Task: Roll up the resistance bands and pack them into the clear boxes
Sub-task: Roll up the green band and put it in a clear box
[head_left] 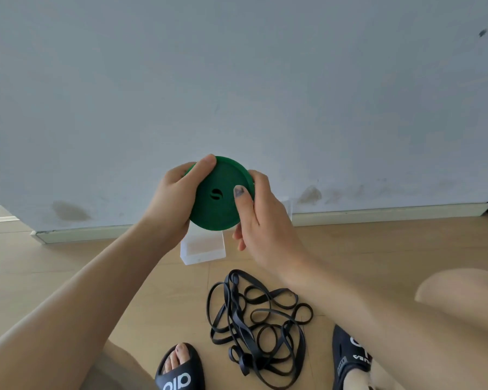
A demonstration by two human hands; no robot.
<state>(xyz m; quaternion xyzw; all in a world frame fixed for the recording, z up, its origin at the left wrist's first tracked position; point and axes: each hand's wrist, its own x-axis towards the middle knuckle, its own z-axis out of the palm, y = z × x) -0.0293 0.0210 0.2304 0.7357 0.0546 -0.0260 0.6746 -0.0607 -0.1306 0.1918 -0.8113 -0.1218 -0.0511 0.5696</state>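
A green resistance band wound into a tight flat disc [219,194] is held up in front of the pale wall, above the floor, between both hands. The left hand [174,197] grips its left edge, thumb curled over the top rim and fingers wrapped behind. The right hand [261,215] pinches the right side, thumb pressed flat on the disc's face and fingers curled behind its edge. Below the disc a clear rectangular plastic box [203,249] stands on the light wooden floor [68,266] near the white skirting board. Closer to the person, a loose tangle of black resistance bands [258,327] lies on the floor between two black slide sandals [179,370].
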